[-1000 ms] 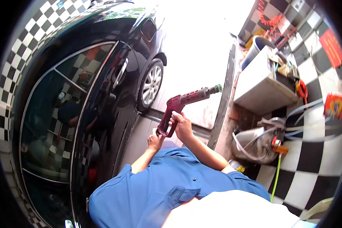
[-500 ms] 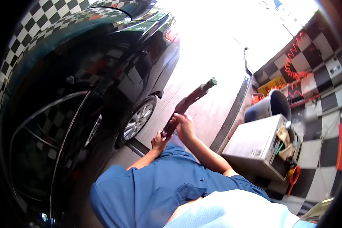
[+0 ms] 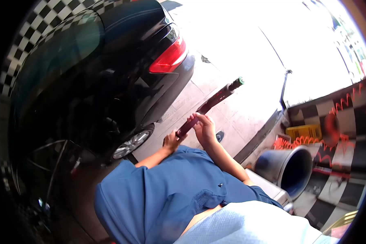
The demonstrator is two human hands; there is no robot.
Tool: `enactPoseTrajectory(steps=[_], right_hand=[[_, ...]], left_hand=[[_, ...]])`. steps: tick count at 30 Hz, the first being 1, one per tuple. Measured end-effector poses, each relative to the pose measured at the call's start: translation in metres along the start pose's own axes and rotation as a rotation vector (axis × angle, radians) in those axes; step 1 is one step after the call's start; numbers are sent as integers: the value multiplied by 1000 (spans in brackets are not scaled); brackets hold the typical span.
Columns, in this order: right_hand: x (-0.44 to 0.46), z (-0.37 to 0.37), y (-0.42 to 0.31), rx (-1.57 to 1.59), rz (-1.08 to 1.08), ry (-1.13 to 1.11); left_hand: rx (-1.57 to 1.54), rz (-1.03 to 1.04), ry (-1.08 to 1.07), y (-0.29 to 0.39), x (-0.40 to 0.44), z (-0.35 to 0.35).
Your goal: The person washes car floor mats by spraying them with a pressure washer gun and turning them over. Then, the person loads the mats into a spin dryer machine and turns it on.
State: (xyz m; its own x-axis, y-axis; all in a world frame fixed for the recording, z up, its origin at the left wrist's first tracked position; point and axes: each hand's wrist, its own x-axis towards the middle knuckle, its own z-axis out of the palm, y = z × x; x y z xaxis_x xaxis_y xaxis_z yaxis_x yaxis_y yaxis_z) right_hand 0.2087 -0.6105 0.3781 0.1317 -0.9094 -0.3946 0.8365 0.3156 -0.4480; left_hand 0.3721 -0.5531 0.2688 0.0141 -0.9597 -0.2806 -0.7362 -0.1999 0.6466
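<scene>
the view has swung to the car's (image 3: 126,61) tail light (image 3: 169,57), so the spray gun (image 3: 215,99), held in the closely curled left hand (image 3: 172,141) and right hand (image 3: 205,127), now seems aimed past it.

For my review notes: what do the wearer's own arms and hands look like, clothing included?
The left hand and right hand are ungloved, and no watch or band shows at either wrist. Both forearms are uncovered. The plain blue shirt has short, loose sleeves. I can make out no markings on the sleeves.
</scene>
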Motion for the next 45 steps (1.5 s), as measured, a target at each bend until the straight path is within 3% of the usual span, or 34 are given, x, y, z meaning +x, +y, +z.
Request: enactPoseTrajectory(steps=[8,11,13,15,17,20,23,24,27,29,33,36,37,39,40,41,45], right_hand=[[141,27,-233,-247,-119,-188],[199,-15,-286,-445,-162,-258],[257,-76,-310,-537,-100,-36],[308,-86,-335,-616,-107,-57],[371,-79,-356,-593,-70,-411],[456,-74,-427,-383,205,-587],[537,-58,-499,-40,272,-626],[561,-51,-521,-70,232,-632],[641,-39,-572,-71,259,-614],[690,-25,-600,-57,237,-564],[792,-10,-657,-148,288,-666],[892,17,-713,-266,360,-714],[927,27,-739,-293,384,-740],[961,65,-780,-340,416,-755],[993,92,-796,-373,436,-761],[1019,113,-809,-385,409,-787],[1113,206,-838,-436,382,-828]], left_hand=[[-136,-18,56,218,181,10],[-213,-73,32,255,244,36],[-369,-43,18,283,281,39],[-412,-3,29,307,329,48],[-463,62,3,330,381,60],[-507,107,-45,396,467,78],[-424,18,-245,449,554,54],[-365,33,-311,467,582,48],[-523,90,-215,514,651,37],[-485,26,-299,544,696,22],[-269,-5,70,557,766,74],[-127,-296,168,513,798,136],[-103,-269,384,484,796,170],[-28,-565,467,461,769,192],[9,-627,576,464,757,192],[9,-708,547,470,754,201],[-42,-806,708,538,836,221]])
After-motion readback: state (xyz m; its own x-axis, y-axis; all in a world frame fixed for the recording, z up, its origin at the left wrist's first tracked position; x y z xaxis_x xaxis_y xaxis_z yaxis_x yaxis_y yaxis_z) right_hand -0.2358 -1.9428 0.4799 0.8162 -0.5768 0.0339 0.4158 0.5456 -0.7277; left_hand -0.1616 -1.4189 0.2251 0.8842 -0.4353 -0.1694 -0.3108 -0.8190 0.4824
